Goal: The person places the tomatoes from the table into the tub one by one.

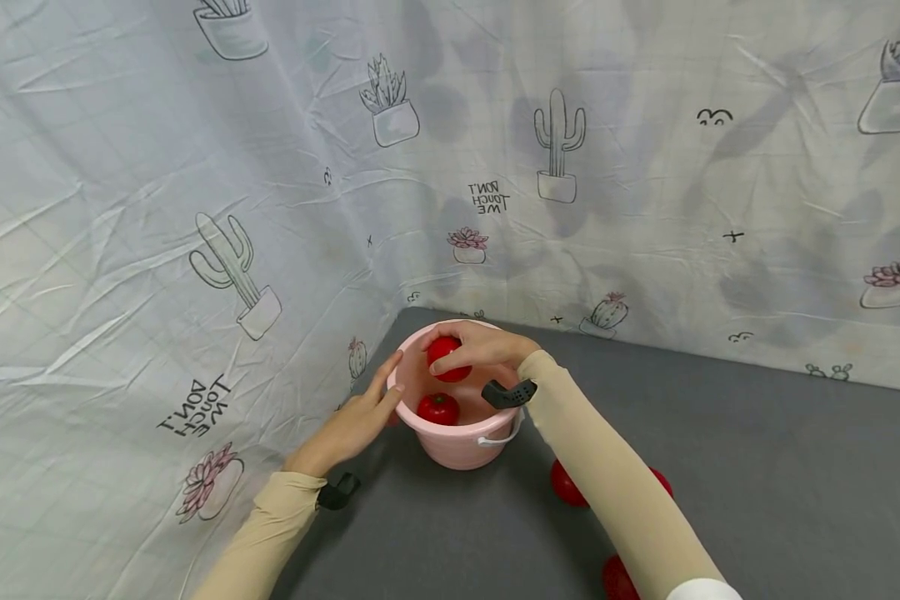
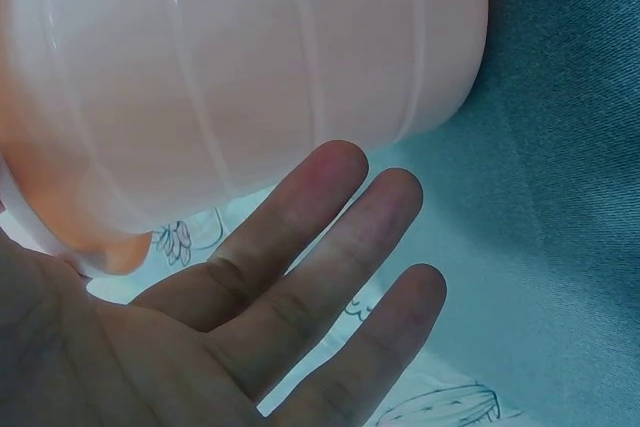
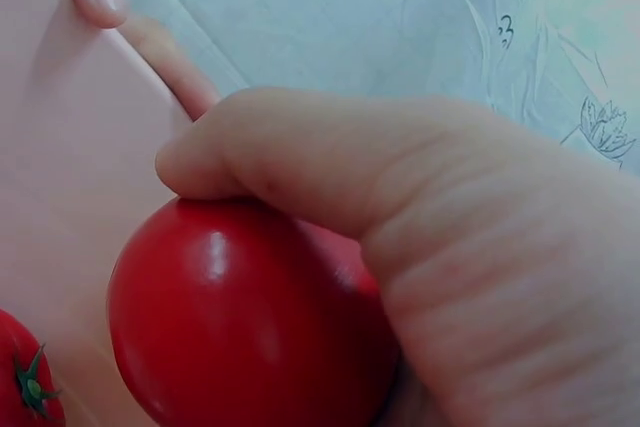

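Head view: right hand (image 1: 483,343) over the pink bucket (image 1: 457,450), thumb and fingers pinching the held tomato (image 1: 444,347). It sits in the bucket's mouth and is nearly round — no long axis to speak of. From the pinching fingers, the second tomato (image 1: 438,409) lies lower and toward the person, inside the bucket. Left hand (image 1: 356,425) is at the rim, left of the pinching fingers, thumb and forefinger laid on it. Right hand is the nearer to both tomatoes. White handle (image 1: 506,439) on the person's side of the grip, a little right. Farther right and closer to the person, more red tomatoes (image 1: 566,485) on the grey worktop (image 1: 757,475), partly behind the right sleeve (image 1: 607,475).

Left wrist view: three fingers straight and spread beside the bucket's outer wall; contact at the tips, cannot tell. No tomato in sight here.

Right wrist view: thumb lies across the held tomato; the opposing fingers are mostly hidden. Left fingertips at the rim, just past the thumb tip. Second tomato, green stem showing, lies apart from the grip — drop beneath the held one, cannot judge.
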Motion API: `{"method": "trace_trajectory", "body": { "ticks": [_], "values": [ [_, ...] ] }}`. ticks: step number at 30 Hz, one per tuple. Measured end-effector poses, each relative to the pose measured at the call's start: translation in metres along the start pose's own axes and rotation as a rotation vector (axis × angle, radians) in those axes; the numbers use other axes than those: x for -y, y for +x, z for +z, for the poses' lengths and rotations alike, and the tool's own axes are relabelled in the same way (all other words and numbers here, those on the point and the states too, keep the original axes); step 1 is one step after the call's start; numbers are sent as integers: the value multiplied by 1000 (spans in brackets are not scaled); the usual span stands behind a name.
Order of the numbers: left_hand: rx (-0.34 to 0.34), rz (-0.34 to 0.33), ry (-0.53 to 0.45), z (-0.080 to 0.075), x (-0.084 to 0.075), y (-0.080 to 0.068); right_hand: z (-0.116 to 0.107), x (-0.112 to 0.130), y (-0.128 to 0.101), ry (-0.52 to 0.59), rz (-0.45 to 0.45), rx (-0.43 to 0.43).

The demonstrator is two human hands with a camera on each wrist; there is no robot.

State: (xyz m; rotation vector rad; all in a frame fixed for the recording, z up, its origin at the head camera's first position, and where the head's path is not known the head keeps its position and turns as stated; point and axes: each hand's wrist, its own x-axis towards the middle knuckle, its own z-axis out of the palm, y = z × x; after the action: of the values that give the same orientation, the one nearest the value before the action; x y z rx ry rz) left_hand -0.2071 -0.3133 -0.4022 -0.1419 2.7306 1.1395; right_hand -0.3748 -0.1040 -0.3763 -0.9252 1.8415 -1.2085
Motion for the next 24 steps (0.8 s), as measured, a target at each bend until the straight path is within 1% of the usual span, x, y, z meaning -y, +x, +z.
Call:
{"method": "trace_trajectory", "body": {
  "ticks": [6,11,18,20,22,24],
  "values": [
    [2,6,-1,1,1,1,0,-1,0,5,-11,10],
    [-3,13,3,1,1,1,1,-2,0,67,22,25],
    [4,19,-16,1,2,1,1,-2,0,39,4,62],
    [6,18,-17,1,2,1,1,-2,-1,45,2,74],
    [5,17,-17,1,2,1,1,-2,-1,44,-9,81],
    [4,19,-17,1,1,1,1,-2,-1,33,-10,69]
  ]
}}
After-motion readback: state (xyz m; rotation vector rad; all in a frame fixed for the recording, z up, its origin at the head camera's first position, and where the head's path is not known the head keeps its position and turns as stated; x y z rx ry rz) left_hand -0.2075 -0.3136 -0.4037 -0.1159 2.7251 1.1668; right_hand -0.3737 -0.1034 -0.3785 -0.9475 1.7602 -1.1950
